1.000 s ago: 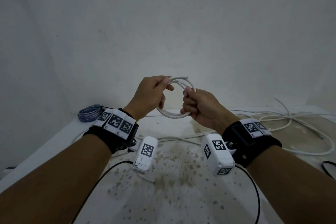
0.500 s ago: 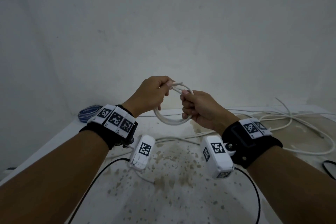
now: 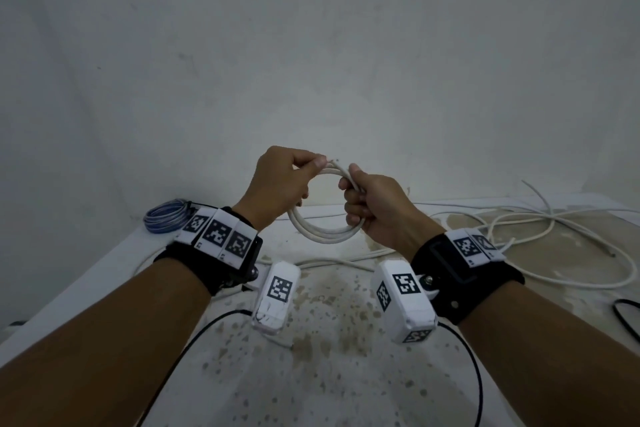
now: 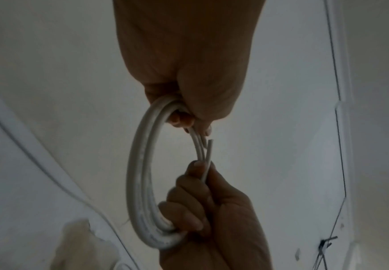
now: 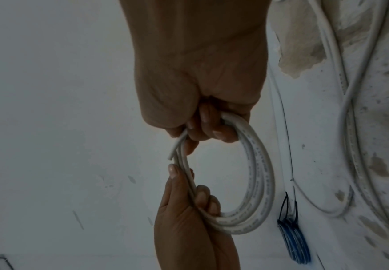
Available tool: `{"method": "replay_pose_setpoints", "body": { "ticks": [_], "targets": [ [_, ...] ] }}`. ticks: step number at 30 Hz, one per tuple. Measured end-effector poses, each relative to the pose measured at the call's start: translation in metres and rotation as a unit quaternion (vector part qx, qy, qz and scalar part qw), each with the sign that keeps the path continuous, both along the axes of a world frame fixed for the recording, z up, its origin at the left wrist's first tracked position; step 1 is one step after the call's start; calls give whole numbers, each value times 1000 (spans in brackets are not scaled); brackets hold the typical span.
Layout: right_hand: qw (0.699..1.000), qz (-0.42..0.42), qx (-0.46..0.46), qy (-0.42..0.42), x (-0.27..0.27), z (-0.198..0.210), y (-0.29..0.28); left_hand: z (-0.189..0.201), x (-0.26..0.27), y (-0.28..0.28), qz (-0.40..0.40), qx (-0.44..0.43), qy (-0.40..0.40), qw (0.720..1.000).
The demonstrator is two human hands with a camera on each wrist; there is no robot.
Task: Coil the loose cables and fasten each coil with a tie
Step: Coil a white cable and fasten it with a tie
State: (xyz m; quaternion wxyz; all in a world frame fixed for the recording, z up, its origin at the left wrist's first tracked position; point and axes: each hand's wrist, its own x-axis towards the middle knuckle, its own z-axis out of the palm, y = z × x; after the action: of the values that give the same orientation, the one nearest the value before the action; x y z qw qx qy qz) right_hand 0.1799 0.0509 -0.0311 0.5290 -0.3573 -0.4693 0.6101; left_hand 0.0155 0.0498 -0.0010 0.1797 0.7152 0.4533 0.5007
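Observation:
A white cable wound into a small coil hangs in the air above the table, held between both hands. My left hand pinches the coil's top left between thumb and fingers. My right hand grips the right side, fingers curled round the strands. A short free cable end pokes out at the top between the hands. From the left wrist, the coil runs from my left hand down to the right hand. The right wrist view shows the coil below my right hand. No tie shows on it.
A blue coil lies at the table's back left corner, with black ties on it. Loose white cables sprawl over the right side. A black cable loops at the right edge. The stained white table meets a wall.
Both hands drifted slightly left with the coil. The loops have drawn closer together, and the free end now sticks out between the thumbs.

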Motion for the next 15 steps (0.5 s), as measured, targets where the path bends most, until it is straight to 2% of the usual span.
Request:
{"method": "replay_pose_setpoints", "body": {
  "ticks": [2, 4, 7, 11, 15],
  "targets": [
    [1000, -28, 8, -12, -3, 1, 1, -4, 3, 1, 23, -3, -95, 995],
    [998, -52, 14, -16, -3, 1, 2, -9, 7, 2, 9, -22, -138, 990],
    [999, -50, 14, -11, 2, -3, 4, -11, 7, 2, -38, -58, -137, 988],
    [999, -20, 17, -28, 3, -9, 6, -6, 2, 5, -15, -87, -152, 984],
    [998, -16, 29, -44, 2, -7, 7, -2, 5, 5, -16, -74, -78, 994]
  ]
}}
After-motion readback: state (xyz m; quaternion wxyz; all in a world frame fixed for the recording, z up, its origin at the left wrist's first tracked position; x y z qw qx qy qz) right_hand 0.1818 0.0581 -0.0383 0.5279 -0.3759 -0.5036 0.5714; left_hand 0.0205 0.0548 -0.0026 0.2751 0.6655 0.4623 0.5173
